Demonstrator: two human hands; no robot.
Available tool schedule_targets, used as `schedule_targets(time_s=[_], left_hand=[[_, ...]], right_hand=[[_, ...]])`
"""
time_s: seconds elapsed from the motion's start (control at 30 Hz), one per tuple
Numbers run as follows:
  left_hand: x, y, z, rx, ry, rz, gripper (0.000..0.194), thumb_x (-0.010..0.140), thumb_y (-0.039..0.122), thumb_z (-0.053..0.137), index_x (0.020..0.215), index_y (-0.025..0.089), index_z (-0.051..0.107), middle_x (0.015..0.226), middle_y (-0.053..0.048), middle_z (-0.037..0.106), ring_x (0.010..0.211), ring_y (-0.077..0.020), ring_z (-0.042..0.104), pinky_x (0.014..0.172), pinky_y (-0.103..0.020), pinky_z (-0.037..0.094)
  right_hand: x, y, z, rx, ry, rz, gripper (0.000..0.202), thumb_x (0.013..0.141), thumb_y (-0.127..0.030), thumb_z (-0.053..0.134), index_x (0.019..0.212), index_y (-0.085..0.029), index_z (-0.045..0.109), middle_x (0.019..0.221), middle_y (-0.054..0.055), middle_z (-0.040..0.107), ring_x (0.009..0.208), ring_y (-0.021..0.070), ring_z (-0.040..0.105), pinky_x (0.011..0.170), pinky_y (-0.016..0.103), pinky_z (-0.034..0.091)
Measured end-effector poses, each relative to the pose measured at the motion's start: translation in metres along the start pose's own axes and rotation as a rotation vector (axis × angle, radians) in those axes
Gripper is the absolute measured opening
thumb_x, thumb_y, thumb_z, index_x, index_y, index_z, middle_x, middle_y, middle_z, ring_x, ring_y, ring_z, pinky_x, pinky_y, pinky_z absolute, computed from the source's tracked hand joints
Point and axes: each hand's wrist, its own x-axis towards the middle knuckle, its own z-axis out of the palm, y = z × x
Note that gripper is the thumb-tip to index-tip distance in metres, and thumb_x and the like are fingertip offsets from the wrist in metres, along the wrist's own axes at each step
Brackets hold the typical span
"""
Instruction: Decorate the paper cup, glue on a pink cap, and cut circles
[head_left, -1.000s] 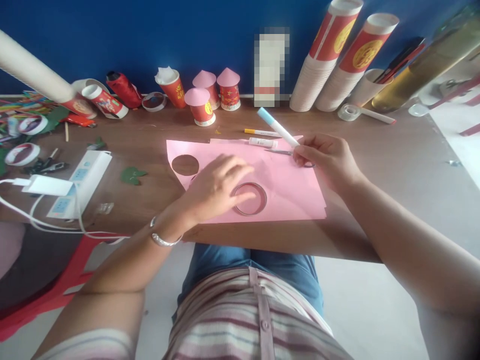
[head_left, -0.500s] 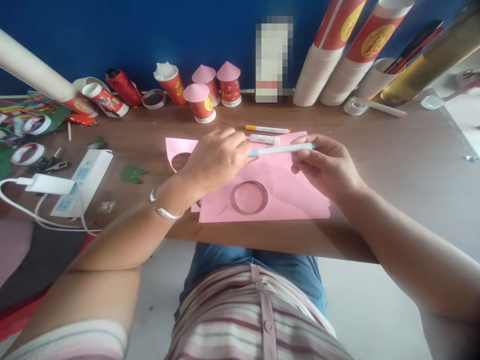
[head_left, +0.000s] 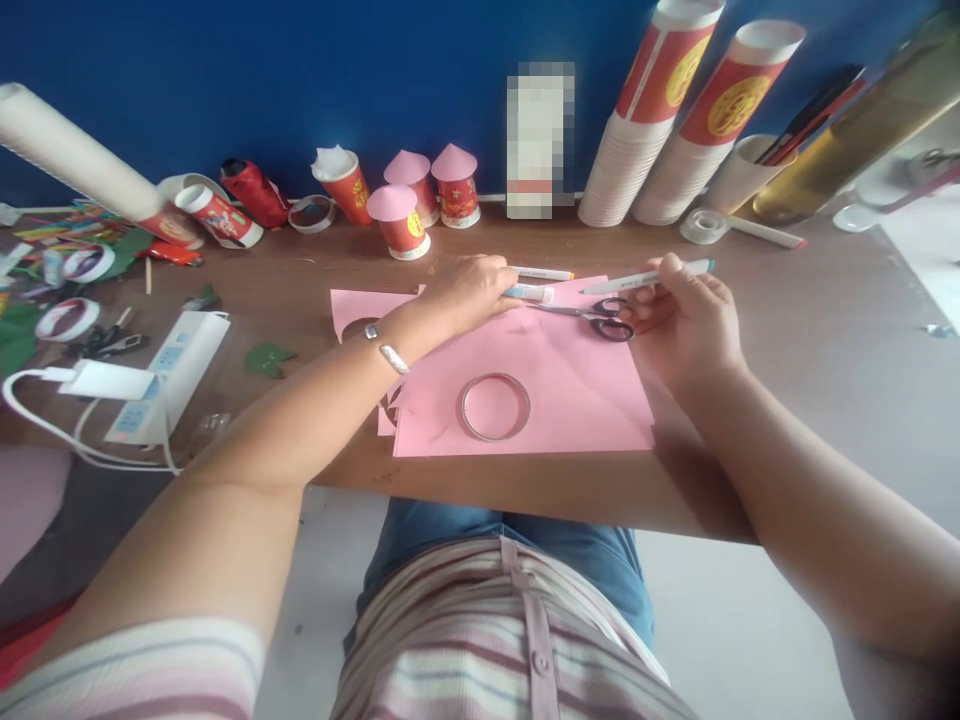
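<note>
My right hand [head_left: 690,315] holds a white marker [head_left: 645,279] with a teal end, its bare tip pointing left. Just under those fingers lie black-handled scissors [head_left: 600,318] on the pink paper [head_left: 570,400]. My left hand [head_left: 476,290] is closed at the paper's top edge, its fingertips on a light blue marker cap [head_left: 517,291] beside a white glue stick [head_left: 541,294]. Behind them is a yellow-ended marker [head_left: 551,273], partly hidden by the left hand. A thin metal ring [head_left: 496,438] lies flat on the paper, nearer to me.
Small red cups with pink cone tops [head_left: 394,203] stand at the back. Tall paper cup stacks [head_left: 626,170] and a tape roll [head_left: 705,225] are at back right. To the left are a power strip [head_left: 187,365], white cables, green scraps [head_left: 268,359] and craft items.
The marker has come out of the cap; my right hand has moved right with it. My left hand has moved slightly right and down beside the glue stick. The scissors now show.
</note>
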Motion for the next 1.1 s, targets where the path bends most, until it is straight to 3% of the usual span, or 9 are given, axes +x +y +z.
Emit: schedule_targets(time_s=[0.1,0.17,0.27,0.33,0.43,0.5,0.67,0.97,1.1], left_hand=[[-0.002,-0.004,0.001,-0.055,0.051,0.011,0.026,0.095,0.031,0.069,0.111,0.011,0.071,0.104,-0.01,0.068,0.095,-0.0221,0.067,0.078,-0.031,0.047],[-0.017,-0.001,-0.004,-0.096,0.119,-0.001,0.027,0.098,0.029,0.064,0.117,0.011,0.069,0.11,-0.012,0.068,0.097,-0.0221,0.068,0.081,-0.032,0.051],[-0.06,0.022,-0.013,-0.13,0.207,0.034,0.028,0.103,0.021,0.053,0.126,0.012,0.066,0.119,-0.015,0.069,0.109,-0.026,0.069,0.094,-0.042,0.056],[-0.095,0.048,-0.013,-0.124,0.247,0.165,0.034,0.107,0.021,0.045,0.133,0.011,0.063,0.128,-0.016,0.07,0.122,-0.0264,0.067,0.108,-0.045,0.053],[-0.139,0.086,-0.001,-0.111,0.186,0.278,0.065,0.105,0.045,0.05,0.15,-0.002,0.046,0.157,-0.025,0.05,0.151,-0.0344,0.044,0.126,-0.049,0.039],[-0.155,0.102,0.011,-0.126,0.152,0.308,0.082,0.103,0.059,0.046,0.155,-0.004,0.038,0.164,-0.026,0.04,0.158,-0.0361,0.033,0.13,-0.051,0.033],[-0.164,0.105,0.028,-0.165,0.098,0.257,0.106,0.095,0.076,0.041,0.16,-0.006,0.028,0.17,-0.027,0.024,0.162,-0.0369,0.021,0.133,-0.052,0.025],[-0.161,0.104,0.042,-0.277,0.157,0.232,0.112,0.089,0.082,0.046,0.157,-0.007,0.033,0.166,-0.027,0.034,0.159,-0.0371,0.031,0.132,-0.049,0.028],[-0.159,0.104,0.043,-0.338,0.142,0.228,0.105,0.092,0.075,0.053,0.159,-0.003,0.031,0.166,-0.028,0.034,0.159,-0.0366,0.03,0.129,-0.052,0.033]], right_hand=[[-0.003,0.002,0.002,-0.046,-0.049,0.029,0.033,0.08,-0.059,0.08,0.083,-0.028,0.066,0.063,-0.004,0.051,0.054,0.0154,0.047,0.058,0.035,0.049],[-0.006,0.001,0.003,-0.01,-0.073,0.037,0.032,0.078,-0.055,0.083,0.083,-0.027,0.069,0.063,-0.004,0.052,0.053,0.014,0.047,0.056,0.033,0.048],[-0.008,0.0,0.007,0.067,-0.065,0.056,0.032,0.07,-0.047,0.091,0.08,-0.022,0.074,0.062,-0.003,0.056,0.055,0.0118,0.049,0.057,0.031,0.046],[-0.01,-0.001,0.01,0.074,-0.057,0.069,0.032,0.067,-0.044,0.093,0.078,-0.02,0.076,0.059,-0.002,0.057,0.055,0.0118,0.05,0.057,0.031,0.045],[-0.013,0.001,0.014,0.042,-0.078,0.08,0.03,0.07,-0.044,0.091,0.076,-0.018,0.077,0.056,0.0,0.058,0.054,0.0123,0.049,0.058,0.032,0.044],[-0.015,0.003,0.017,0.012,-0.089,0.082,0.028,0.071,-0.043,0.09,0.076,-0.019,0.077,0.056,-0.001,0.057,0.055,0.013,0.049,0.059,0.033,0.045],[-0.018,0.003,0.021,-0.051,-0.074,0.083,0.025,0.069,-0.044,0.09,0.074,-0.023,0.079,0.057,-0.001,0.055,0.057,0.0152,0.048,0.058,0.035,0.045],[-0.021,0.006,0.022,-0.124,-0.088,0.118,0.027,0.068,-0.045,0.09,0.075,-0.021,0.079,0.057,0.003,0.058,0.057,0.0179,0.053,0.055,0.036,0.045],[-0.026,-0.006,0.04,-0.223,-0.225,0.116,0.029,0.074,-0.05,0.088,0.077,-0.023,0.078,0.059,0.001,0.061,0.054,0.0159,0.053,0.054,0.033,0.044]])
